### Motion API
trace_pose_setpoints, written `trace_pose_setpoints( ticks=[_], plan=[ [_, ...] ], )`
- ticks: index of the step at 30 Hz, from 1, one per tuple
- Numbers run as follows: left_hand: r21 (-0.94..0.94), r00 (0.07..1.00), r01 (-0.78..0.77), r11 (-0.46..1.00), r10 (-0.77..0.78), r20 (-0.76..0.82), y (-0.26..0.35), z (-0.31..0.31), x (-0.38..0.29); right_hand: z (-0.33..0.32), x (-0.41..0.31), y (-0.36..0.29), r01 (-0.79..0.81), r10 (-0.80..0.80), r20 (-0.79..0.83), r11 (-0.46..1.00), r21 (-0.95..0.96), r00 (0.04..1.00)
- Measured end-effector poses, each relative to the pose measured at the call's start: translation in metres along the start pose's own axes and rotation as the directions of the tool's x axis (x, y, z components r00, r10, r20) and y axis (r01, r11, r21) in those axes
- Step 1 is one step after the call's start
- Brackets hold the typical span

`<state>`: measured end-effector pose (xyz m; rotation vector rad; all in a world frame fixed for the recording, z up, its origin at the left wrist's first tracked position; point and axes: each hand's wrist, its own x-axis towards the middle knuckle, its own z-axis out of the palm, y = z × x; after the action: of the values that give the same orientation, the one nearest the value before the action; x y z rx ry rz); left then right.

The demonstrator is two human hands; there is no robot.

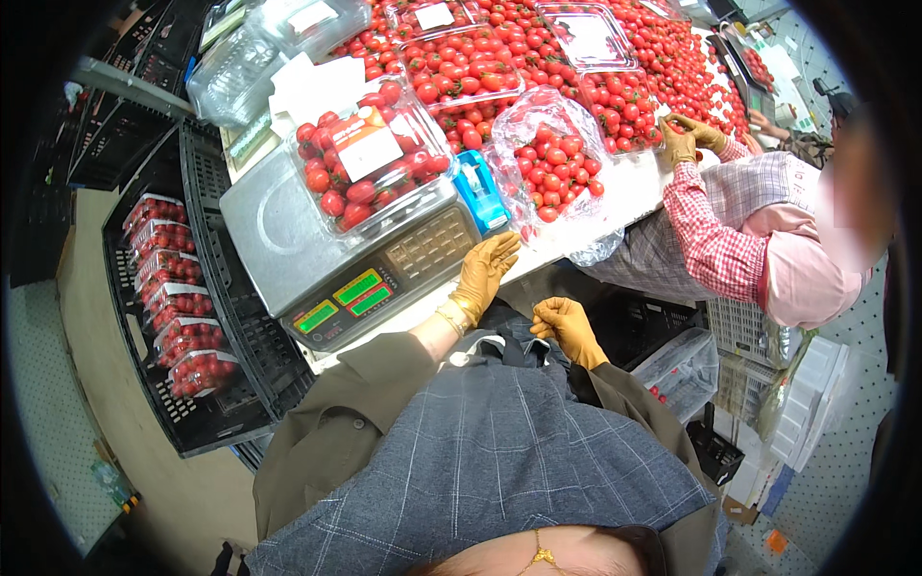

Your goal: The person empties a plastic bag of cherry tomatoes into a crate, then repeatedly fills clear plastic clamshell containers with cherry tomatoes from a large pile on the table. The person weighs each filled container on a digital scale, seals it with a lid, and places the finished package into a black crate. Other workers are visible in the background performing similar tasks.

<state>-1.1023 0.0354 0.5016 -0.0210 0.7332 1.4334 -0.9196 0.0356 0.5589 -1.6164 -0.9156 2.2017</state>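
Note:
My left hand [487, 277], in a tan glove, is held over the table's front edge with its fingers extended and nothing in them. Beside it is an electronic weighing scale [266, 237] with lit green displays, and just beyond its fingertips a blue plastic dispenser [481, 193]. On the scale's pan a clear plastic clamshell box [421, 180] of cherry tomatoes bears a printed label. My right hand [569, 333], also gloved, hangs before my apron with its fingers curled in; nothing shows in it. An opened clear plastic bag [522, 119] of cherry tomatoes lies right of the dispenser.
Loose cherry tomatoes [670, 57] and filled boxes [461, 68] cover the table's far side. Empty clamshells [238, 72] are stacked at far left. Left of the scale, a black crate [155, 374] holds several filled packs. A co-worker's gloved hands [684, 140] handle tomatoes at right.

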Motion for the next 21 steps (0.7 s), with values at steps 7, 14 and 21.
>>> trace_pose_setpoints(
  ticks=[7,14,21],
  plan=[
    [0.260,0.975,-0.136,0.956,0.175,-0.133,-0.014,0.002,0.019,-0.004,0.019,0.015,-0.031,0.027,0.060,0.997,0.068,0.998],
    [0.719,0.915,-0.390,0.575,0.327,0.235,0.042,0.043,-0.022,0.028,0.029,-0.005,0.125,-0.079,0.157,0.944,-0.307,0.984],
    [0.755,0.430,-0.305,-0.580,0.623,0.653,0.197,0.047,-0.079,0.129,0.043,-0.056,0.307,-0.236,0.459,0.948,-0.085,0.857]
  ],
)
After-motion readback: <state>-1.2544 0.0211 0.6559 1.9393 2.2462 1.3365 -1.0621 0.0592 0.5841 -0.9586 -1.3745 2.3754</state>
